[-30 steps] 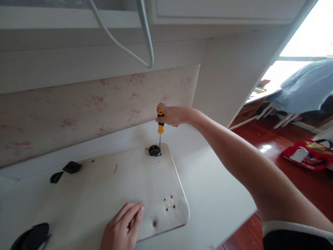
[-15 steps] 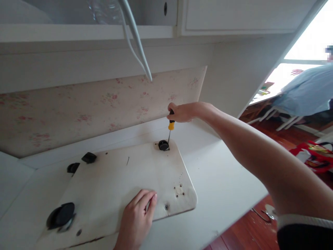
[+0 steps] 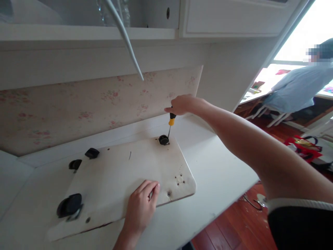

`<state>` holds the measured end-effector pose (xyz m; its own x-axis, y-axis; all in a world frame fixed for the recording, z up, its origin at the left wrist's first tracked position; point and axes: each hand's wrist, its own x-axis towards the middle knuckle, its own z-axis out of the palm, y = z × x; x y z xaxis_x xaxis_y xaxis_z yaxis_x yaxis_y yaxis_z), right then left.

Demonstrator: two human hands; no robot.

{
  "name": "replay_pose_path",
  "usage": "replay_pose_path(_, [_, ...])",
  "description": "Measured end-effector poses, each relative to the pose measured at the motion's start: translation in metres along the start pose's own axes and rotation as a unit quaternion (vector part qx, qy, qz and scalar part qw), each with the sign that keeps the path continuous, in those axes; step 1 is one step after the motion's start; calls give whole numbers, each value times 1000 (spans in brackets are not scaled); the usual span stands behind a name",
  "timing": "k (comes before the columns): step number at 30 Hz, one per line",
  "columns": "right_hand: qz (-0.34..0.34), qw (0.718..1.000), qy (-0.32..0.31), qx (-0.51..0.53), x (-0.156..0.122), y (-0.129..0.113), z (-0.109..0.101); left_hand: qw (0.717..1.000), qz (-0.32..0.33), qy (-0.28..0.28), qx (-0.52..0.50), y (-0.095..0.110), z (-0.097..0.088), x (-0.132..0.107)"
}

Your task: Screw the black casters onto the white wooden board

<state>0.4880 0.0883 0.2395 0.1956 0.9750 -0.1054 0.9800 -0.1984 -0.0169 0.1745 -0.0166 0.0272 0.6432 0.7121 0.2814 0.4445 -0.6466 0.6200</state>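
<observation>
My right hand (image 3: pixel 181 105) is closed around the black end of a yellow-and-black screwdriver (image 3: pixel 171 121), one finger stretched out to the left. The shaft points down, its tip at the base of a black caster wheel (image 3: pixel 163 140) on the far right corner of a white board (image 3: pixel 117 184). My left hand (image 3: pixel 144 198) rests on the board's near edge, fingers curled against the thumb; whatever they may hold is hidden. Four screw holes without a caster mark the near right corner. A thin dark screw or pin (image 3: pixel 130 155) lies mid-board.
More black casters stand at the board's left end, one large caster (image 3: pixel 69 205) nearest me. A white cable (image 3: pixel 127 41) hangs from the shelf (image 3: pixel 85 33) above. A person in light blue (image 3: pixel 293 85) sits right, beyond red bags (image 3: pixel 303 147) on the wooden floor.
The view has shifted slightly. My right hand has changed its grip on the screwdriver, a finger now extended. The screwdriver tip stays at the caster, and my left hand stays on the board.
</observation>
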Motion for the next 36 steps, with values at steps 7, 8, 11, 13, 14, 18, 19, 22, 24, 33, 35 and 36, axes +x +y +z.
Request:
replay_pose_path(7, [20,998,-43,-28,-4,-11,-5,1000,7,8,2,-4,0,-1])
replay_pose_path(8, [30,998,-38,-36,-4,-12,-5,1000,10,10,1,-5,1,-1])
replay_pose_path(11, [39,998,-39,-30,-6,-13,-3,1000,13,19,-5,-5,1,-1])
replay_pose_path(13, [30,998,-48,-19,-8,-13,-1,1000,13,25,-5,-5,1,-2])
replay_pose_path(14, [27,998,-50,-20,-8,-14,-1,1000,14,27,-2,-5,1,-3])
replay_pose_path(18, [56,997,-23,-51,-11,-18,-1,999,20,25,13,-5,0,-5])
replay_pose_path(19, [59,997,-21,-50,-12,-20,-2,999,21,25,14,-5,0,-5])
replay_pose_path(22, [41,998,-34,-31,-16,-22,-2,999,21,26,14,-4,-1,-6])
replay_pose_path(24, [37,998,-30,-31,-16,-23,-2,999,24,25,19,-4,-1,-6])
replay_pose_path(33, [47,998,-25,-21,-20,-20,4,998,26,33,38,-4,0,-7])
replay_pose_path(35, [53,998,-20,-31,-20,-19,5,998,28,34,45,-3,0,-7])
replay_pose_path(36, [58,997,-16,-39,-20,-18,5,998,29,34,49,-3,0,-7])
